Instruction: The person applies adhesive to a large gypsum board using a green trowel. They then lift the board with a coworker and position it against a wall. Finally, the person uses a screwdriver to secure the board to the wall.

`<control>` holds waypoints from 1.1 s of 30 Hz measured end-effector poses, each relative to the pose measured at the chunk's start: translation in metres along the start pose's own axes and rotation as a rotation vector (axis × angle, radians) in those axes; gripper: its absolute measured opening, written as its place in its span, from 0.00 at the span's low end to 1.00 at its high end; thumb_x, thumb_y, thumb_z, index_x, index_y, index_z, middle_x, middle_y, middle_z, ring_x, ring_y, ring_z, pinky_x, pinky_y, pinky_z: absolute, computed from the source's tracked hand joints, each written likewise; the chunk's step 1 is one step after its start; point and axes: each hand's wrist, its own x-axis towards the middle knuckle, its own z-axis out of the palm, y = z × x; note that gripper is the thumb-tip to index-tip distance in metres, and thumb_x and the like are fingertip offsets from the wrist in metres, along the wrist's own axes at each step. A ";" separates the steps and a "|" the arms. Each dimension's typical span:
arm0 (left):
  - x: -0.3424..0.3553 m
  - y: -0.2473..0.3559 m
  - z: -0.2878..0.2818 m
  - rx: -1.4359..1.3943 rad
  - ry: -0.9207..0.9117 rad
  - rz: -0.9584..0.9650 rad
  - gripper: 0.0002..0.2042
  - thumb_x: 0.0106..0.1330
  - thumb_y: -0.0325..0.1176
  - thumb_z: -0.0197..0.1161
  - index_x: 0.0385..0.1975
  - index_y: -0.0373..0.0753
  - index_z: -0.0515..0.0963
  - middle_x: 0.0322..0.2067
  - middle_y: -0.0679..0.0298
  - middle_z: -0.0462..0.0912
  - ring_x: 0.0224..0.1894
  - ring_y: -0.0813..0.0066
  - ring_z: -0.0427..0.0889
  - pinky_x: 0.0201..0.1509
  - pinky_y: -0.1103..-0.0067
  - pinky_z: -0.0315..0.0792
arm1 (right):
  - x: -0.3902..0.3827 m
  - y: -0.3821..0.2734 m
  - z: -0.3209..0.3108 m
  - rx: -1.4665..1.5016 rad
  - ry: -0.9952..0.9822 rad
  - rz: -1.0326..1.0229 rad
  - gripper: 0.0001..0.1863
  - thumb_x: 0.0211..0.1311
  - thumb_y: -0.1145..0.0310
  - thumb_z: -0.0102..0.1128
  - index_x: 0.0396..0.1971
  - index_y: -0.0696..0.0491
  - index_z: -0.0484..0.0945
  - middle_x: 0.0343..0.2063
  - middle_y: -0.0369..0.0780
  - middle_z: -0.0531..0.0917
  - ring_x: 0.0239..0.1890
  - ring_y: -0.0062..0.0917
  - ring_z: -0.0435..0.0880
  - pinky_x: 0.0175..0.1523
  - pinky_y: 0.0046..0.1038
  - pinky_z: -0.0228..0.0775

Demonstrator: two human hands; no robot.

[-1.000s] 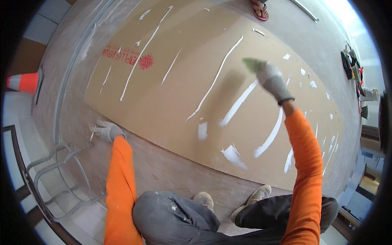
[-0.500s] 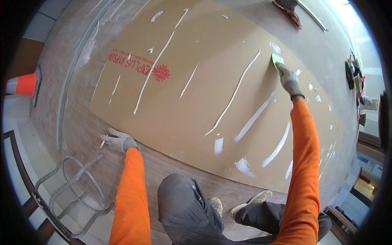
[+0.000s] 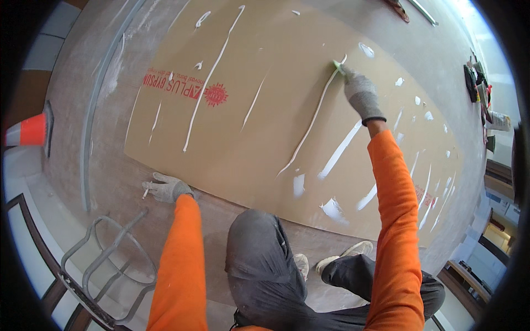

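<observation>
On the wide floor [image 3: 72, 127] lies a big brown board [image 3: 248, 171]. A long line of white paste [image 3: 313, 120] runs over it. The right hand [image 3: 362, 98] is near the line's far end, its grip holding a green scraper [image 3: 338, 66]. The left hand [image 3: 168, 189] is just beside the board, its grip holding a thin white stick [image 3: 146, 193].

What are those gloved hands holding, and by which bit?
Right hand: a green scraper, by its near end, hidden in the grip. Left hand: a thin white stick, seemingly near its upper end.

Right hand [image 3: 362, 95] grips, farther forward than left hand [image 3: 168, 189].
</observation>
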 end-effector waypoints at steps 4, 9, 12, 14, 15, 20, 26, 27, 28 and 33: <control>0.003 -0.011 0.000 0.005 0.018 0.009 0.34 0.83 0.56 0.44 0.77 0.33 0.60 0.72 0.41 0.68 0.67 0.41 0.73 0.67 0.54 0.69 | -0.102 -0.099 0.006 -0.199 0.133 -0.363 0.26 0.68 0.69 0.57 0.66 0.60 0.74 0.34 0.42 0.81 0.30 0.31 0.81 0.31 0.38 0.70; -0.002 -0.008 -0.004 0.025 -0.012 -0.022 0.35 0.83 0.57 0.43 0.77 0.33 0.59 0.72 0.41 0.68 0.68 0.41 0.73 0.69 0.54 0.67 | -0.224 -0.231 -0.074 0.074 -0.599 -0.553 0.32 0.68 0.66 0.54 0.70 0.65 0.67 0.57 0.52 0.80 0.53 0.37 0.84 0.46 0.36 0.81; 0.006 -0.013 0.004 0.051 0.000 -0.016 0.35 0.83 0.57 0.43 0.77 0.33 0.59 0.71 0.42 0.69 0.68 0.43 0.73 0.69 0.54 0.67 | -0.251 -0.236 -0.074 0.301 -0.440 -0.632 0.32 0.69 0.65 0.53 0.71 0.64 0.67 0.65 0.53 0.77 0.63 0.43 0.81 0.61 0.41 0.78; 0.003 -0.015 0.003 0.040 -0.013 -0.034 0.35 0.83 0.57 0.43 0.77 0.33 0.59 0.71 0.42 0.69 0.68 0.43 0.74 0.69 0.54 0.67 | -0.255 -0.223 -0.066 0.322 -0.438 -0.788 0.33 0.71 0.63 0.52 0.73 0.60 0.65 0.69 0.49 0.73 0.72 0.42 0.73 0.75 0.45 0.66; -0.004 -0.004 -0.001 0.022 -0.030 -0.038 0.35 0.83 0.57 0.43 0.77 0.33 0.59 0.71 0.42 0.70 0.67 0.43 0.74 0.69 0.54 0.67 | -0.264 -0.209 -0.050 0.342 -0.443 -0.807 0.33 0.71 0.62 0.52 0.73 0.61 0.66 0.69 0.50 0.74 0.73 0.42 0.72 0.75 0.45 0.64; 0.001 -0.015 0.002 0.064 -0.017 -0.007 0.35 0.83 0.57 0.43 0.77 0.33 0.59 0.70 0.42 0.71 0.63 0.43 0.76 0.67 0.55 0.70 | -0.297 -0.119 -0.067 0.246 -0.662 -1.029 0.31 0.71 0.63 0.50 0.73 0.56 0.68 0.67 0.47 0.76 0.71 0.41 0.75 0.73 0.42 0.68; 0.003 -0.017 -0.005 0.076 0.012 -0.001 0.35 0.83 0.57 0.44 0.76 0.33 0.60 0.70 0.43 0.71 0.67 0.43 0.74 0.68 0.56 0.69 | -0.238 -0.080 -0.115 0.169 -0.564 -0.705 0.30 0.68 0.69 0.57 0.71 0.47 0.72 0.61 0.43 0.82 0.61 0.36 0.83 0.58 0.38 0.79; 0.004 -0.020 -0.005 0.071 0.014 0.002 0.35 0.83 0.57 0.43 0.76 0.33 0.61 0.71 0.43 0.71 0.69 0.44 0.73 0.69 0.56 0.68 | -0.202 -0.075 -0.109 0.190 -0.449 -0.547 0.30 0.68 0.71 0.58 0.71 0.46 0.72 0.60 0.43 0.83 0.58 0.35 0.84 0.56 0.38 0.80; 0.005 -0.020 -0.004 0.063 0.016 0.006 0.35 0.83 0.57 0.43 0.76 0.32 0.61 0.71 0.42 0.70 0.70 0.44 0.72 0.70 0.56 0.68 | -0.171 -0.065 -0.095 0.162 -0.300 -0.429 0.29 0.69 0.72 0.56 0.70 0.46 0.72 0.56 0.43 0.84 0.53 0.36 0.85 0.52 0.39 0.80; 0.001 -0.011 0.006 0.045 0.010 0.038 0.36 0.83 0.57 0.44 0.76 0.31 0.60 0.72 0.41 0.69 0.73 0.46 0.70 0.72 0.57 0.65 | -0.017 -0.029 -0.026 -0.087 -0.067 0.024 0.13 0.71 0.73 0.51 0.53 0.52 0.76 0.35 0.44 0.84 0.36 0.42 0.86 0.40 0.44 0.81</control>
